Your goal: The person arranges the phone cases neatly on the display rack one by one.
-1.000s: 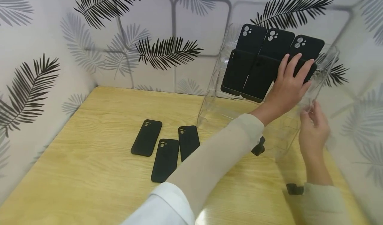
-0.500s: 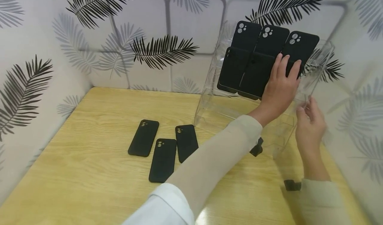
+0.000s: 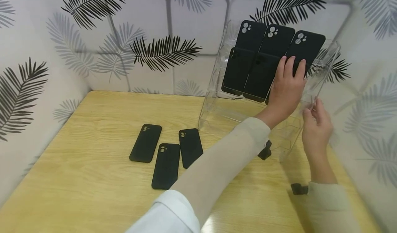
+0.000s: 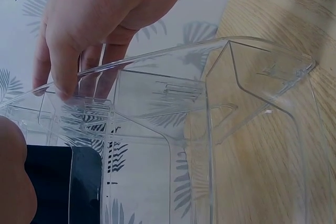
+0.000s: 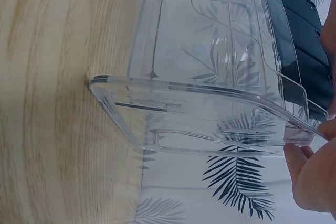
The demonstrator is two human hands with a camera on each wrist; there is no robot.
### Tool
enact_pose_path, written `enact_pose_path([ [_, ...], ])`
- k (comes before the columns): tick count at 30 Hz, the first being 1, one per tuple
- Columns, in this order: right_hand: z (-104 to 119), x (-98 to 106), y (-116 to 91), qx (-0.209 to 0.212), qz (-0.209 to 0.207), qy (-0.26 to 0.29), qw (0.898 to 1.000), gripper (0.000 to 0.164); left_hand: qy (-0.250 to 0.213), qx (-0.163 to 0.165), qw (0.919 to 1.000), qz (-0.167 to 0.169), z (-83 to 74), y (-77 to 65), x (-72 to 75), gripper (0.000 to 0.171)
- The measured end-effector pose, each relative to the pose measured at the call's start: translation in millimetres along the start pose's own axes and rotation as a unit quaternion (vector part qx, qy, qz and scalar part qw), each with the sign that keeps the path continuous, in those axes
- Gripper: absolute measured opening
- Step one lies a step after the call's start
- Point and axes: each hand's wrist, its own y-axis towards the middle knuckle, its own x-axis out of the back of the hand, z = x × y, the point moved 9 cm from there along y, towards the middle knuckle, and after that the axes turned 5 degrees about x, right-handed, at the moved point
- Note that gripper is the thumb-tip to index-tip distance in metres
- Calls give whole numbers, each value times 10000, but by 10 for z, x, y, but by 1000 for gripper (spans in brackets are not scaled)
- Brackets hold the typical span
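A clear acrylic tiered rack (image 5: 184,85) stands at the back right. Its upper tier bears three black phone cases (image 3: 277,41) with camera cutouts, and the tier in front bears two more (image 3: 237,69). My left hand (image 3: 286,91) holds another phone case (image 4: 86,182) at the right end of that front row. Its fingertips lie at the row's top edge, and the hand covers most of this case. My right hand (image 3: 317,126) pinches the rack's right side panel between thumb and fingers.
Three black phone cases lie flat on the wooden table: one at the left (image 3: 145,143), one in front (image 3: 165,165) and one (image 3: 190,145) partly behind the left sleeve (image 3: 223,164). Leaf-patterned wall covering (image 3: 198,29) rises close behind and beside the table.
My left hand has shifted the held phone case left and down against the rack, in line with the front row. The right hand keeps its hold. The whole head view has drifted slightly.
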Motion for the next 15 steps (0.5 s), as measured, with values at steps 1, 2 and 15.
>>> enact_pose_path([
  [1, -2, -1, 4, 10, -17, -3, 10000, 50, 4, -13, 10000, 15, 2, 0, 1, 53],
  [2, -5, -2, 6, 6, -24, -29, 10000, 50, -5, -21, 10000, 31, 5, 0, 1, 53],
  [15, -22, -13, 7, -68, 23, 28, 10000, 51, -276, -174, 9995, -16, 18, 8, 36, 58],
])
